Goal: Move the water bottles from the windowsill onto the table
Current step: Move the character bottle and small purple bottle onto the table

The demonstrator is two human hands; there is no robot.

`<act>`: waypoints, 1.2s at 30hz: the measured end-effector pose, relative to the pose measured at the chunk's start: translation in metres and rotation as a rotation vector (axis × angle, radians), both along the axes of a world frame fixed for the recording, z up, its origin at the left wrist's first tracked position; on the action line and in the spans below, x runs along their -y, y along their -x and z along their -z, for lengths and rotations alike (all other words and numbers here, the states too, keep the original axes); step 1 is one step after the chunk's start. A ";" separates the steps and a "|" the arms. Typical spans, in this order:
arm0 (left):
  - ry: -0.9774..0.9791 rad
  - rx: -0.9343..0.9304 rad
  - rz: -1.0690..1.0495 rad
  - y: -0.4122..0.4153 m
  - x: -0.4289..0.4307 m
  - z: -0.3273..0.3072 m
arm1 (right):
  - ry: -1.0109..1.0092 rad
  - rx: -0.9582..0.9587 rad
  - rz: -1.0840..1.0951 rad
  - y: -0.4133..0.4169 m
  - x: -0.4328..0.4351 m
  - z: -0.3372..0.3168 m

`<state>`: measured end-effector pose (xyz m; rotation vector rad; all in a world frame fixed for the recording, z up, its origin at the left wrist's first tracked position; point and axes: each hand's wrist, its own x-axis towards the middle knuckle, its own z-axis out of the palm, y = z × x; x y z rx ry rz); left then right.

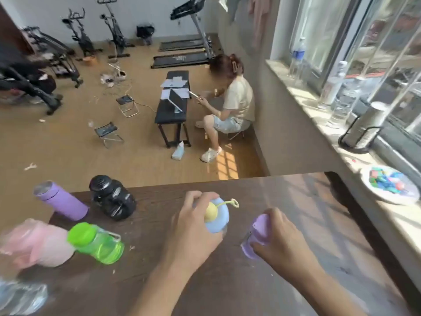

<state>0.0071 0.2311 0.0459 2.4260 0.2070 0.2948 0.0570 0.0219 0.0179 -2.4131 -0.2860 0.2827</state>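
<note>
My left hand (193, 226) grips a bottle with a blue lid and a yellow knob (217, 218) over the dark wooden table (296, 213). My right hand (281, 239) is wrapped around a light purple bottle (257, 233) on the table. On the table's left part stand a purple flask (60, 200), a black bottle (112, 197), a green bottle (96, 242), a pink bottle (38, 242) and a clear bottle (20, 297). On the windowsill (303, 99) at the right stand three clear plastic bottles (297, 58) (332, 84) (341, 106).
A grey cylinder in a black wire stand (362, 128) and a white bowl of coloured pieces (389, 185) sit on the sill. A person (230, 106) sits at a black bench (173, 103) beyond the table. Folding stools and exercise machines fill the floor behind.
</note>
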 end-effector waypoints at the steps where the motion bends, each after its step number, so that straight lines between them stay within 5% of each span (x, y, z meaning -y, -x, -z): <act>1: -0.023 -0.005 -0.044 0.021 -0.015 -0.001 | -0.002 0.009 -0.030 0.010 -0.021 -0.004; 18: -0.043 -0.012 -0.603 0.313 -0.184 0.062 | 0.018 0.051 -0.663 0.167 -0.325 0.039; 36: 0.141 -0.186 -0.564 0.351 -0.201 0.091 | 0.241 0.077 -0.727 0.199 -0.424 0.059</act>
